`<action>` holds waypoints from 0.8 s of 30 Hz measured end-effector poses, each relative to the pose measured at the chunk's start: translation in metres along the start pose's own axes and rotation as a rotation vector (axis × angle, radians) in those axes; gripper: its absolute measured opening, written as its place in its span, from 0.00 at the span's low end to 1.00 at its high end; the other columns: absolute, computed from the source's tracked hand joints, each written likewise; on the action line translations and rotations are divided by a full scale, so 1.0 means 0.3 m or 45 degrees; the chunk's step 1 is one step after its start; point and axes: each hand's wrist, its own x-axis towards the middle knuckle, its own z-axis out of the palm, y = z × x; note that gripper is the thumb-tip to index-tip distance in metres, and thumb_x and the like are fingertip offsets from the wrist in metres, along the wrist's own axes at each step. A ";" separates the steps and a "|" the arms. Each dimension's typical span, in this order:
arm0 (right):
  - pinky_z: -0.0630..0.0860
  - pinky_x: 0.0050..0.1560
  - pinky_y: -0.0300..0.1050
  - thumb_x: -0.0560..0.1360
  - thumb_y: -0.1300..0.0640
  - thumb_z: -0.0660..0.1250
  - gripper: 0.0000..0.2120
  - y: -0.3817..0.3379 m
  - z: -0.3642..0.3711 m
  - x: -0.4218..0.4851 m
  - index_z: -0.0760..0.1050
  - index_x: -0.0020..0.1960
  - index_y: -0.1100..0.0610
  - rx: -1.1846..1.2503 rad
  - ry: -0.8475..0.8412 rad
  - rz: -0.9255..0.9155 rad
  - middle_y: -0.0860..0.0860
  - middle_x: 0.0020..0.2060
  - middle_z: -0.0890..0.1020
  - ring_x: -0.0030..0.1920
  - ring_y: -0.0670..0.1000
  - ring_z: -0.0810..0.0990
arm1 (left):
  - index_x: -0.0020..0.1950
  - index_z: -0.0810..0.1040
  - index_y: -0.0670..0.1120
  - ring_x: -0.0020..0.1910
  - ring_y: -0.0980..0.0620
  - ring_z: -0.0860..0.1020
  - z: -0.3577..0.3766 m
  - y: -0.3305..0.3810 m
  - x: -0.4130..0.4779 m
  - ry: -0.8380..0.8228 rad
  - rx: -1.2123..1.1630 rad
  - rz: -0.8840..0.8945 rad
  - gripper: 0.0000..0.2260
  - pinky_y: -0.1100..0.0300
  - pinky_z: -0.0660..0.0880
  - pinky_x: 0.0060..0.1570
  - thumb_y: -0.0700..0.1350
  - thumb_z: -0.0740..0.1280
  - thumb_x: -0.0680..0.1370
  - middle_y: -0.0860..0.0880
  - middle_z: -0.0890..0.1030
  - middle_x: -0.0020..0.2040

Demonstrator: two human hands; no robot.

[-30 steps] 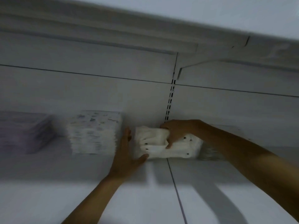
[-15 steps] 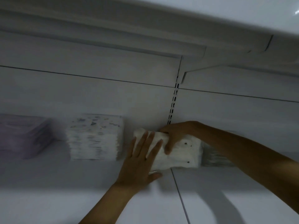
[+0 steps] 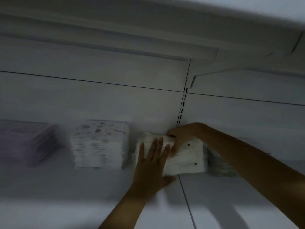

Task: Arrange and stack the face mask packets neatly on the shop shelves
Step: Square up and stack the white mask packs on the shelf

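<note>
On the shelf [image 3: 214, 204], the white packet stack [image 3: 184, 156] is now pressed flat by the left hand [image 3: 151, 164], moved from its side; right hand [image 3: 183, 136] grips the far edge; squaring nearly done.

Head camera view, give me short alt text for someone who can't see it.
Two bare hands square up a white stack of mask packets on a white shelf: left hand flat on its front, right hand gripping its top. A patterned stack and a purple stack sit further left.

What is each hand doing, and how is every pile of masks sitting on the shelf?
left hand: flat, fingers straight, pressing the white pile's front
right hand: curled over the white pile's top back edge
white pile: held between both hands
patterned pile: stacked, untouched
purple pile: stacked, untouched, blurry
shelf: holding the piles
</note>
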 end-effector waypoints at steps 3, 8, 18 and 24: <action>0.75 0.61 0.50 0.66 0.36 0.74 0.36 0.028 0.009 -0.010 0.70 0.66 0.53 0.069 0.023 -0.010 0.49 0.59 0.77 0.57 0.51 0.77 | 0.75 0.66 0.48 0.76 0.40 0.59 -0.002 -0.009 0.017 0.022 -0.010 -0.020 0.37 0.35 0.54 0.68 0.70 0.56 0.73 0.40 0.61 0.76; 0.76 0.61 0.52 0.55 0.34 0.78 0.44 0.054 0.063 0.029 0.70 0.67 0.47 0.208 -0.034 -0.115 0.45 0.59 0.79 0.58 0.49 0.78 | 0.74 0.67 0.54 0.76 0.40 0.58 -0.006 -0.005 0.024 0.136 0.053 0.046 0.40 0.30 0.52 0.67 0.67 0.70 0.65 0.40 0.62 0.76; 0.70 0.65 0.53 0.67 0.43 0.74 0.34 0.023 0.364 -0.143 0.70 0.67 0.56 0.632 1.627 -0.055 0.50 0.64 0.71 0.64 0.53 0.71 | 0.74 0.65 0.53 0.74 0.38 0.62 0.015 -0.005 0.012 0.100 0.063 -0.003 0.42 0.31 0.53 0.67 0.68 0.71 0.65 0.40 0.64 0.75; 0.77 0.58 0.43 0.58 0.50 0.77 0.39 -0.067 0.630 -0.126 0.66 0.66 0.48 1.379 1.551 0.029 0.50 0.60 0.76 0.62 0.50 0.76 | 0.76 0.61 0.50 0.75 0.34 0.57 0.014 -0.010 0.019 0.112 -0.022 -0.176 0.51 0.28 0.61 0.62 0.73 0.70 0.59 0.37 0.58 0.77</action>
